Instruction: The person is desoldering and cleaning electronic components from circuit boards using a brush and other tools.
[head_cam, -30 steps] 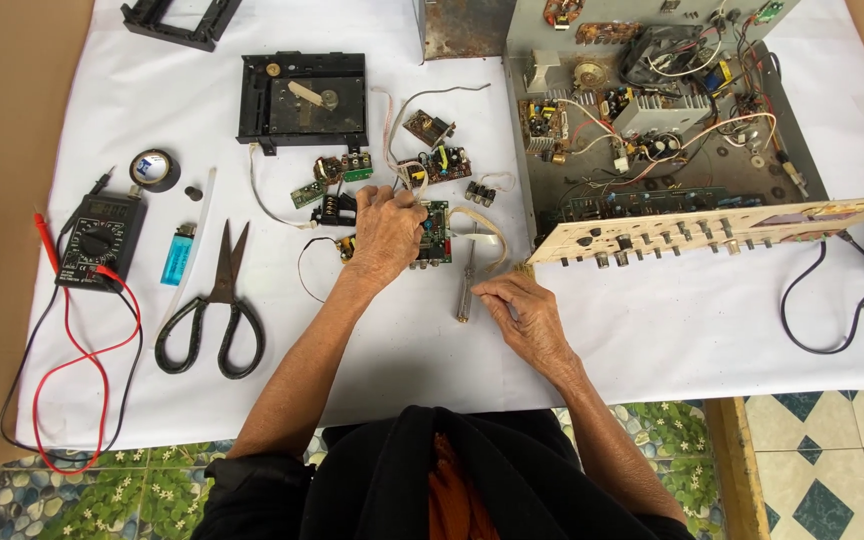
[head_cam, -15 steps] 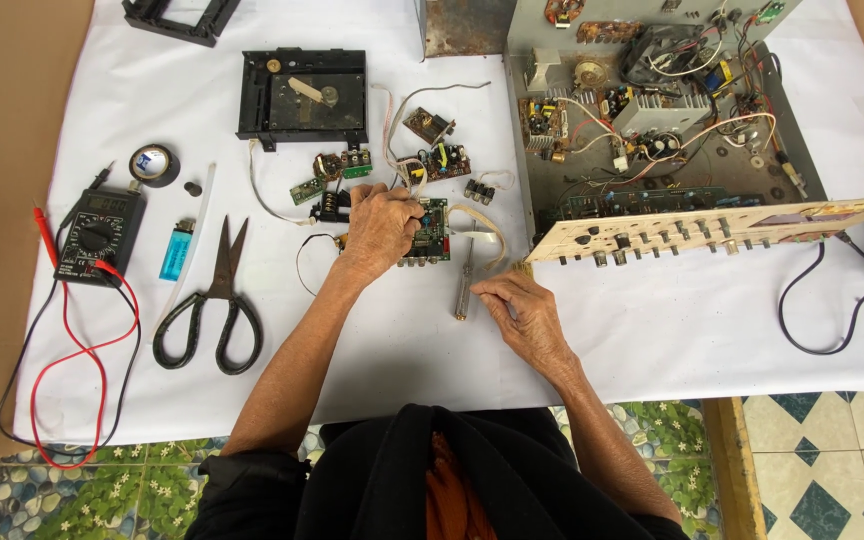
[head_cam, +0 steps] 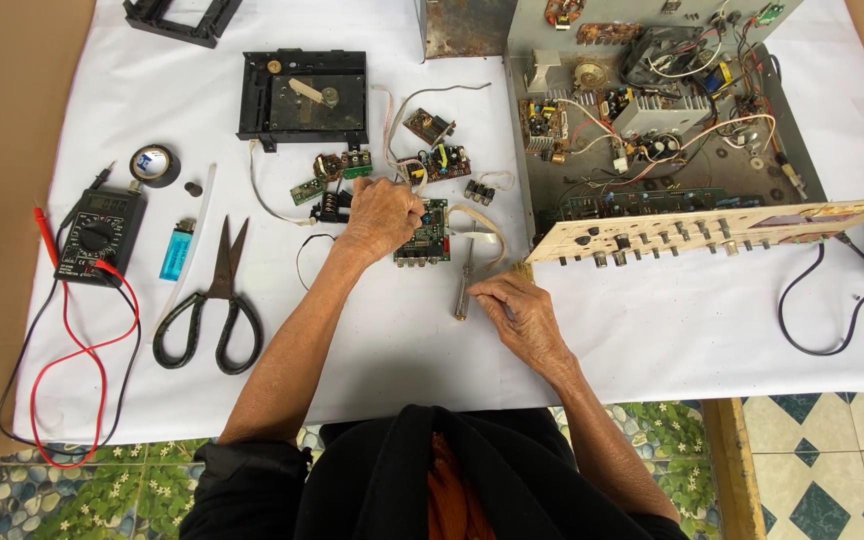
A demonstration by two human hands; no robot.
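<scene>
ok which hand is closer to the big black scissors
Left. The left hand rests on the green circuit board, a short way right of the scissors. The right hand sits farther right, by the screwdriver.

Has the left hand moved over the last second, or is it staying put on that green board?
Yes. The left hand slid up the table, from the green circuit board toward the black drive unit.

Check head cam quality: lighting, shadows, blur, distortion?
Head view: even, diffuse light, only soft short shadows under the left hand and right hand; white cloth bright, near clipping; scissors and green circuit board sharp, no motion blur; table edges bow slightly from the wide lens.
</scene>
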